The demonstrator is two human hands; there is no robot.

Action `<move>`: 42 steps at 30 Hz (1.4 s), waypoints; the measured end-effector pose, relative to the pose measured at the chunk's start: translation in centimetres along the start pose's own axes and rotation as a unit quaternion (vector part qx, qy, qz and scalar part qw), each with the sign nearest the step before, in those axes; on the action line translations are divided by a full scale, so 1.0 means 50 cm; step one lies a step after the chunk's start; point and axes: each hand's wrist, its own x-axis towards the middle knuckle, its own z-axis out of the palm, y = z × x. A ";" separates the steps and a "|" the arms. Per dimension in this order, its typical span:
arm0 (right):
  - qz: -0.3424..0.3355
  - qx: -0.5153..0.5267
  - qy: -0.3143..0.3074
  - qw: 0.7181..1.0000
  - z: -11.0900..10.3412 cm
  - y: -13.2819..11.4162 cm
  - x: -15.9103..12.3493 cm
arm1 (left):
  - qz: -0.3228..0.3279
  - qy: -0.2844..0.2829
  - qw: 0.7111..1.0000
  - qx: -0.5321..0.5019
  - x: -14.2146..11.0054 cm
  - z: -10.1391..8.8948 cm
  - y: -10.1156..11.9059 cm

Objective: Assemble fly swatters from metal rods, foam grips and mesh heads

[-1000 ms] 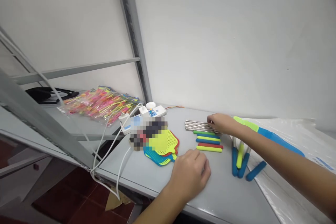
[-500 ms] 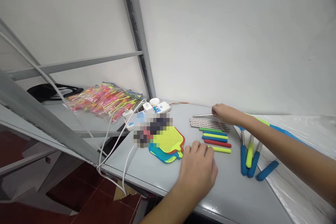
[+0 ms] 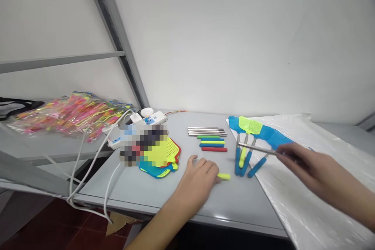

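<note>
My left hand (image 3: 199,175) is closed around a yellow-green handle (image 3: 224,177), whose end sticks out to the right just above the table. In my right hand (image 3: 304,166) is a thin metal rod (image 3: 259,148), pointing left across the fly swatters (image 3: 250,125) on the right. Those have blue and yellow-green heads and handles. Between the hands and the wall lie several metal rods (image 3: 206,131) in a row. In front of them are green, blue and yellow-green handles and a red handle (image 3: 214,149). Loose swatter heads (image 3: 161,153) are stacked to the left of my left hand.
A white power strip (image 3: 156,118) with plugs and cables (image 3: 79,175) sits at the left, the cables hanging over the table edge. Plastic-bagged colourful items (image 3: 73,113) lie beyond a grey metal frame (image 3: 117,39). White plastic sheeting (image 3: 293,195) covers the right side.
My right hand has lifted a metal rod from the row and carried it right, over the swatters. My left hand has taken the yellow-green handle and drawn it nearer. The view has turned right.
</note>
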 end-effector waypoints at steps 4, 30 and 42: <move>-0.032 0.031 -0.002 0.999 0.033 -0.010 -0.096 | -0.015 0.002 1.000 -0.014 -0.009 0.001 0.002; -0.135 -0.061 0.049 0.988 0.074 -0.074 -0.087 | 0.096 -0.053 0.994 0.025 0.068 -0.053 0.088; -0.158 0.002 0.019 0.987 0.096 -0.035 -0.085 | 0.071 -0.211 0.960 -0.172 0.109 -0.157 0.015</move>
